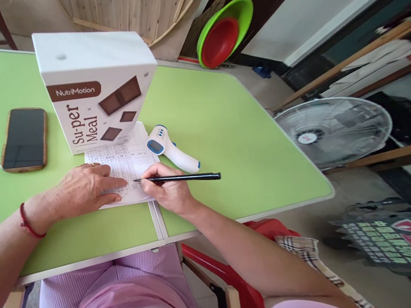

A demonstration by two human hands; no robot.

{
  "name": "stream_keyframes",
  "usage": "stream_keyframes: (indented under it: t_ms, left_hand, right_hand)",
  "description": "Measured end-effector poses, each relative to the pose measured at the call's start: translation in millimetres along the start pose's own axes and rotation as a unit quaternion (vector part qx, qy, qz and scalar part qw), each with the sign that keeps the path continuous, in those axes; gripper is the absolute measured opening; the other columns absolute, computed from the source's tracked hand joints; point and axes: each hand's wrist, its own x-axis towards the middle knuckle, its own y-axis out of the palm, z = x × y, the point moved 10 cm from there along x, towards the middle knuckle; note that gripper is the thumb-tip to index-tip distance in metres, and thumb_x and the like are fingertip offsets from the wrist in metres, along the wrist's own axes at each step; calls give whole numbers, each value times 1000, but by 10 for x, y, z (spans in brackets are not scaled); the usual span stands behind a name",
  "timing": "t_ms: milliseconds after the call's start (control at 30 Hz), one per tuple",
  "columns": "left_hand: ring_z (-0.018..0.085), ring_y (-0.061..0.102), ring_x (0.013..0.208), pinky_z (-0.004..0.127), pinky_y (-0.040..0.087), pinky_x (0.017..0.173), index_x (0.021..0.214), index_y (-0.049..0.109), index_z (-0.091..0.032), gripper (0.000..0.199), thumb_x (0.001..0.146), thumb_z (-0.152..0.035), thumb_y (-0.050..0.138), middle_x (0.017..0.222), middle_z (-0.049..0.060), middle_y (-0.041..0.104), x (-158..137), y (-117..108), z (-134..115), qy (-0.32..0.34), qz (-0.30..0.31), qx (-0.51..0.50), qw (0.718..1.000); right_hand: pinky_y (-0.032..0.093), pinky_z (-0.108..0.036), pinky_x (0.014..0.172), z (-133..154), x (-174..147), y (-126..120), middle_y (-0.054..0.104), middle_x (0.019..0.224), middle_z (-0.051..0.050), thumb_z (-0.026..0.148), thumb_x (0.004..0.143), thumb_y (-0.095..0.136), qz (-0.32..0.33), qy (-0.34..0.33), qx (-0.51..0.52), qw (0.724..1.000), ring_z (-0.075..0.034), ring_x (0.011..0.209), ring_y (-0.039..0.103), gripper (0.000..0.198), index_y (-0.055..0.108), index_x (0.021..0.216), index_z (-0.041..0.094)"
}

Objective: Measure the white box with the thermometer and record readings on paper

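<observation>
Handwritten sheet [126,159]: flat on the counter [226,135], rows of tiny writing, too small for me to read
Black pen [193,177]: pinched in the right hand [170,192], fingers closed round it, tip at the page
Left hand [85,190]: fingers loosely spread on the paper, gripping nothing
NutriMotion box [106,107]: upright at the sheet's far edge, says "Su-per Meal", brown squares printed on it
Green top: pale edging, metal seam, phone [25,137] lying left, infrared thermometer [174,151] right of the sheet
Room: fan [335,132] off right, green basin [245,14] and red basin [220,43] past the far edge
</observation>
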Motion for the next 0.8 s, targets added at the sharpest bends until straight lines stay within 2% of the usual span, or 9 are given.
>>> stream_keyframes:
  t_ms: [633, 800]
  left_hand:
    - [22, 61, 73, 29, 43, 66, 124, 69, -25, 33, 100, -39, 52, 84, 7, 62, 16, 4, 36, -9, 5, -42, 999]
    - [22, 61, 72, 29, 43, 65, 123, 69, -25, 32, 99, -38, 53, 85, 7, 62, 17, -4, 12, -3, 2, -30, 1000]
  right_hand:
    - [38, -22, 48, 13, -3, -48, 57, 57, 5, 24, 76, 59, -19, -7, -10, 1000, -8, 49, 45, 9, 57, 68, 21]
    - [39, -23, 46, 91, -41, -238, 57, 58, 6, 24, 80, 59, -103, -36, -7, 994, -9, 47, 47, 7, 57, 73, 22]
